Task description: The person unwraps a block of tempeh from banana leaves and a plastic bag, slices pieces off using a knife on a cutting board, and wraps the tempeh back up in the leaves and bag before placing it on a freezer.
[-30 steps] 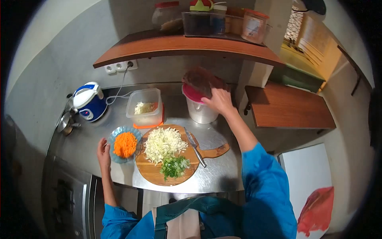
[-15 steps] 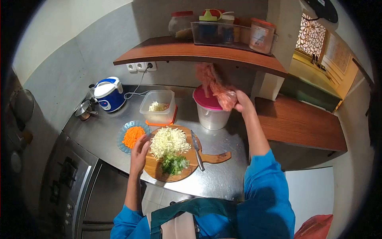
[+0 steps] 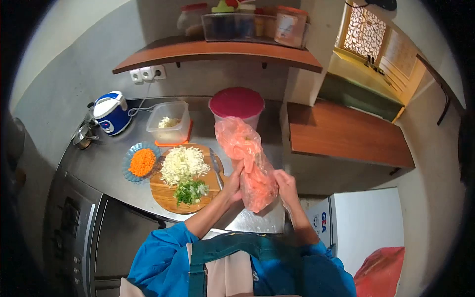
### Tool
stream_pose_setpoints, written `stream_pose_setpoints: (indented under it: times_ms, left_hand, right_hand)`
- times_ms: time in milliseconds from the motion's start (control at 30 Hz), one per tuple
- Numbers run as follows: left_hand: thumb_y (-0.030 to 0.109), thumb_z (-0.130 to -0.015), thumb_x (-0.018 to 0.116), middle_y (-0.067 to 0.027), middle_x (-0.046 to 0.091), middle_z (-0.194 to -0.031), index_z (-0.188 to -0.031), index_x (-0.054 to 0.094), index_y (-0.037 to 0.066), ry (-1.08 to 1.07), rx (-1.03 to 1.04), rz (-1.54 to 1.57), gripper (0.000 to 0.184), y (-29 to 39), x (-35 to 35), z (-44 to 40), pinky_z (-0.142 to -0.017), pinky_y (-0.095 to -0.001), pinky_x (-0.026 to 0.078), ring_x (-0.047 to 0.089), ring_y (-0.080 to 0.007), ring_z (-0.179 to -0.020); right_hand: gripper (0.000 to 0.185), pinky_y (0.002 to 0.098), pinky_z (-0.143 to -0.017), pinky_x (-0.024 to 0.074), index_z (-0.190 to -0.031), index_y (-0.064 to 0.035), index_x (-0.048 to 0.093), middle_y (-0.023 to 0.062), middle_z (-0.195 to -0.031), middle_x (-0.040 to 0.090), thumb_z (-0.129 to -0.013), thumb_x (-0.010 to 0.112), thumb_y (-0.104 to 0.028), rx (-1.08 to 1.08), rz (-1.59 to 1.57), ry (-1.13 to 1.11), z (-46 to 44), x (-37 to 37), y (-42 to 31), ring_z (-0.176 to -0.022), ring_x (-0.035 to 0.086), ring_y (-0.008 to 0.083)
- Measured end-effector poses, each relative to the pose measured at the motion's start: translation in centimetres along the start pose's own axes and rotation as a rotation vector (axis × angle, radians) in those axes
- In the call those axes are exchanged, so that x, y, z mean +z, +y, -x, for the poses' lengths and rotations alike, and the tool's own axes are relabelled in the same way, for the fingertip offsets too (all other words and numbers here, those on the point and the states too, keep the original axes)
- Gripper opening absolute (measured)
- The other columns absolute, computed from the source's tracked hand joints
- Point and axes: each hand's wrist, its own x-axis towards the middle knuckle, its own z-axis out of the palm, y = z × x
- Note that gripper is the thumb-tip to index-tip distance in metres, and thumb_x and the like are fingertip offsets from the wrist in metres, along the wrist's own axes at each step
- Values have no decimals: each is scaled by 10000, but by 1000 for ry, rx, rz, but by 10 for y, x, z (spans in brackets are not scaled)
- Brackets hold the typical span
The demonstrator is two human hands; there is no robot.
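A crumpled, translucent pink-orange plastic bag (image 3: 243, 148) hangs before me over the counter's right part; its contents are hard to make out. My left hand (image 3: 234, 186) is closed on the bag's left side, and my right hand (image 3: 287, 189) pinches its right edge. Left of the bag lies a round wooden cutting board (image 3: 161, 197) with shredded cabbage (image 3: 184, 166) and chopped green leaves (image 3: 191, 192). A knife (image 3: 215, 167) rests on the board's right side, near my left hand. Grated carrot (image 3: 142, 162) sits on a blue glass plate (image 3: 127, 171) beside the board.
Behind the bag stands a tub with a magenta lid (image 3: 236, 102). A clear container (image 3: 157, 129) holding pale shreds rests on an orange lid (image 3: 190, 134). A blue rice cooker (image 3: 111, 114) and small pot (image 3: 85, 136) stand at the back left. A wooden shelf (image 3: 217, 52) juts out above.
The bag has come from above the tub down toward my body in my right hand. My left hand has left the plate's side and taken hold of the bag. The view has shifted right.
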Motion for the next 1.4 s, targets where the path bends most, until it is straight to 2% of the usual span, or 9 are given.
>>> stream_pose_setpoints:
  times_ms: [167,433,533,700,833,933,1133,1267,1400]
  left_hand:
    - [453,-873,511,-113,501,-1225,-1301,374,113,83,-145,36,564,-49,-25,0,-982,-430,395,484,-254,-1140]
    - [620,-777,525,-121,459,-1296,-1309,392,108,165,-214,95,751,-55,-37,15,-995,-477,358,464,-288,-1161]
    - [640,-774,505,-121,474,-1281,-1291,424,102,204,-282,75,751,-43,-44,18,-991,-472,361,465,-286,-1159]
    - [647,-787,474,-118,499,-1247,-1285,428,84,108,-302,108,753,-55,-50,17,-932,-469,415,498,-276,-1108]
    - [553,-835,491,-133,535,-1176,-1235,453,57,84,-258,16,638,-56,-68,20,-890,-437,455,539,-263,-1034]
    - [497,-845,514,-148,547,-1152,-1203,467,33,47,-220,10,588,-55,-86,23,-890,-441,457,550,-264,-1016]
    - [374,-881,498,-150,519,-1202,-1244,440,53,109,-154,167,488,-57,-109,25,-924,-452,431,529,-284,-1058]
    - [491,-849,491,-187,486,-1244,-1307,375,60,115,-160,121,639,-56,-102,23,-931,-485,419,516,-309,-1077]
    - [463,-863,477,-182,477,-1258,-1310,376,56,-27,-204,197,612,-56,-104,25,-946,-469,418,513,-307,-1094]
  right_hand:
    - [325,258,-748,470,-1056,25,554,152,-966,592,-825,615,-196,-650,1077,319,48,11,-12,-833,600,192]
    - [135,211,-629,456,-980,-3,524,55,-873,586,-859,469,-28,-156,-10,397,76,-75,45,-737,575,100]
    - [169,236,-675,472,-1006,-18,523,91,-947,591,-845,512,-67,-79,298,507,88,-95,38,-789,584,136]
    - [381,371,-771,478,-1109,-24,530,188,-1073,550,-750,616,-115,-619,994,207,63,-15,-25,-940,579,287]
    - [249,338,-726,475,-997,-13,602,139,-946,602,-771,626,-117,-287,881,-4,49,-24,13,-848,607,238]
    - [173,276,-674,455,-949,-7,615,72,-823,603,-792,604,-79,-230,381,133,49,-56,15,-778,583,145]
    - [166,222,-680,424,-926,27,591,50,-861,577,-770,565,-23,-18,193,152,66,-99,14,-764,529,83]
    - [177,267,-680,464,-913,-10,580,73,-867,599,-749,627,-59,-599,1073,470,65,-71,-2,-744,568,164]
    - [277,311,-718,477,-987,-5,571,123,-992,580,-747,666,-105,-533,778,237,64,-15,-22,-860,581,231]
